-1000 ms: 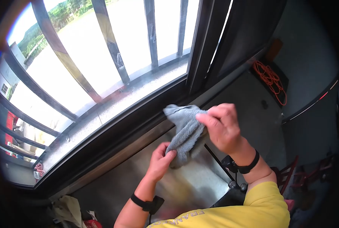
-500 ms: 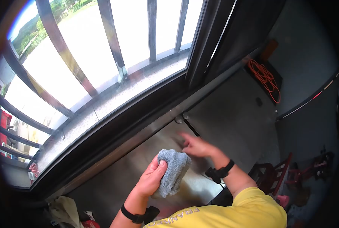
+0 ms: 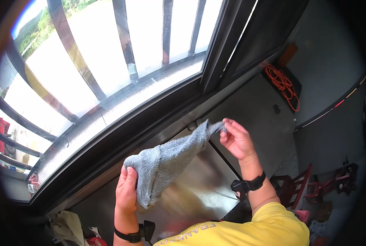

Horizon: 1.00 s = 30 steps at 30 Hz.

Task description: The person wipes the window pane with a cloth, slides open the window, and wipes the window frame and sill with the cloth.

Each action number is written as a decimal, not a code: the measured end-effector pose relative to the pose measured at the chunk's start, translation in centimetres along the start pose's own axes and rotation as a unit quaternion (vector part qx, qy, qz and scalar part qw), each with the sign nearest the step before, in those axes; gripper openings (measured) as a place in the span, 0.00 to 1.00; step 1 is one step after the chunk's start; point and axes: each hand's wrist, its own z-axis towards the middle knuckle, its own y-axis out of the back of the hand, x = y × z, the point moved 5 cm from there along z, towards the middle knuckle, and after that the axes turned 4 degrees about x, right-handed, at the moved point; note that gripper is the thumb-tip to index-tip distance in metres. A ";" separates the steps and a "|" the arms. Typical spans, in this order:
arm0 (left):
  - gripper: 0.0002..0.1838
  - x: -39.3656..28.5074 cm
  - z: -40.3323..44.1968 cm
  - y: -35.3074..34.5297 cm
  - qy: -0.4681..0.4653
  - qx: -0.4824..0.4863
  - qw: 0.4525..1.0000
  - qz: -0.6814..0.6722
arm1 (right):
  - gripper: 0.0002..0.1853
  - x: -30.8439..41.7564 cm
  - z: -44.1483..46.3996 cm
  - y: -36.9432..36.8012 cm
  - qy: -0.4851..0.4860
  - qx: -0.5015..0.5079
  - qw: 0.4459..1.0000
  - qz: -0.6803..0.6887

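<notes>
Black bars (image 3: 124, 41) span the upper left, the left hand (image 3: 126, 190) pinches one end of a grey-blue cloth (image 3: 166, 164) stretched across the frame's centre, the right hand (image 3: 239, 141) pinches its other end, and orange cord (image 3: 282, 84) lies upper right.

A fluffy grey-blue towelling cloth (image 3: 166, 158) is stretched on a slant between the left hand (image 3: 126, 192) and the right hand (image 3: 238, 140); its pile is rumpled by soft folds, and the end pinched by the right hand is drawn narrow.
</notes>
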 end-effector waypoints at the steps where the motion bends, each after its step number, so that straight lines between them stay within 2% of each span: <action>1: 0.18 0.3 0.1 0.1 0.007 0.005 1.000 0.006 | 0.08 1.3 -0.3 -1.9 0.055 0.012 0.998 -0.030; 3: 0.17 0.8 0.2 -0.2 0.025 0.016 0.999 0.016 | 0.13 3.1 -0.5 -4.5 0.176 0.066 0.976 -0.107; 6: 0.18 1.5 0.6 -1.5 0.031 0.060 0.998 0.009 | 0.11 4.6 0.0 -8.6 0.343 0.064 0.920 -0.175; 8: 0.18 1.8 1.6 -2.7 0.041 0.042 0.998 -0.004 | 0.11 4.2 1.5 -10.9 0.461 0.052 0.842 -0.276; 9: 0.18 2.0 2.2 -3.3 0.051 0.024 0.998 -0.016 | 0.11 3.8 3.0 -11.1 0.506 0.012 0.739 -0.444; 10: 0.17 2.5 3.0 -4.0 0.050 0.045 0.997 -0.031 | 0.13 3.2 4.1 -11.2 0.470 -0.032 0.611 -0.636; 12: 0.16 4.3 4.0 -4.3 0.067 0.051 0.995 -0.048 | 0.13 0.5 6.7 -10.2 0.424 -0.016 0.564 -0.709; 13: 0.18 5.2 4.1 -4.0 0.085 0.054 0.994 -0.037 | 0.13 0.1 6.9 -9.8 0.424 -0.015 0.563 -0.709; 15: 0.18 6.1 4.2 -3.9 0.096 0.060 0.992 -0.052 | 0.16 0.4 6.4 -10.2 0.461 -0.073 0.545 -0.696; 16: 0.17 6.2 4.1 -3.8 0.106 0.063 0.991 -0.055 | 0.16 0.8 5.7 -10.4 0.469 -0.121 0.492 -0.723; 18: 0.17 6.2 3.9 -3.7 0.114 0.060 0.989 -0.066 | 0.17 0.8 6.1 -9.5 0.393 -0.158 0.505 -0.752; 22: 0.16 6.2 3.9 -3.8 0.120 0.051 0.988 -0.080 | 0.18 0.3 6.8 -8.8 0.328 -0.155 0.500 -0.786; 24: 0.16 6.3 3.8 -3.7 0.120 0.049 0.988 -0.086 | 0.23 0.3 6.6 -8.8 0.203 -0.164 0.546 -0.796; 25: 0.16 6.3 3.8 -3.6 0.120 0.050 0.987 -0.089 | 0.23 0.5 6.7 -9.0 0.203 -0.163 0.545 -0.797; 27: 0.17 6.3 3.6 -3.7 0.120 0.054 0.987 -0.095 | 0.25 0.7 7.7 -8.8 0.120 -0.147 0.527 -0.828; 28: 0.17 6.2 3.5 -3.7 0.117 0.059 0.986 -0.099 | 0.25 1.0 7.9 -9.1 0.120 -0.147 0.526 -0.829; 30: 0.17 6.1 3.3 -4.0 0.120 0.069 0.985 -0.104 | 0.27 1.2 8.4 -9.9 0.122 -0.112 0.461 -0.872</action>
